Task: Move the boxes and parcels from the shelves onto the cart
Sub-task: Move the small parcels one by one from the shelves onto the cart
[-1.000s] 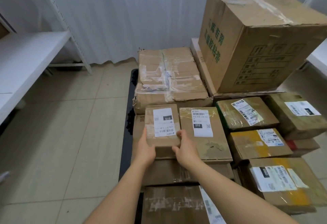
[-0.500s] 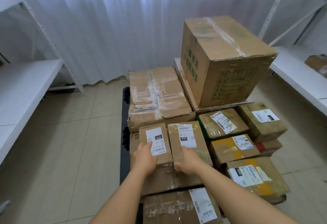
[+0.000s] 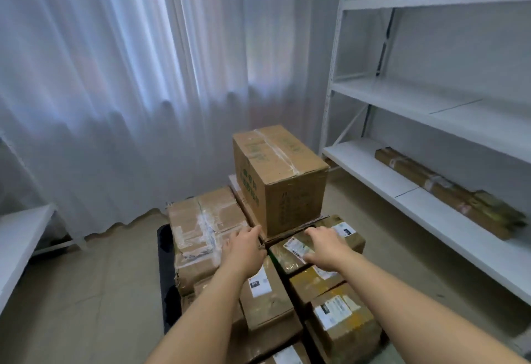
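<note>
Both arms reach forward over the loaded cart (image 3: 164, 271). Left hand (image 3: 244, 245) hovers palm down above the seam between the taped flat box (image 3: 204, 231) and the labelled parcel (image 3: 265, 291); fingers extended and loose, grip released, nothing held. Right hand (image 3: 324, 244) lies over the green-wrapped parcel (image 3: 290, 254), fingers spread and relaxed, grip also released; contact with the wrap cannot be told.

Big carton (image 3: 280, 179) stands upright at the far end of the stack, on a flat box, just beyond both hands. Smaller parcels crowd the near right of the cart, among them a yellow-taped parcel (image 3: 310, 281) and a white-labelled one (image 3: 342, 320).

On the right shelf (image 3: 373, 173), lowest level, one long parcel (image 3: 448, 191) lies flat, well apart from the cart. Left shelf (image 3: 17, 237) edge in view. White curtain (image 3: 129, 90) behind.
</note>
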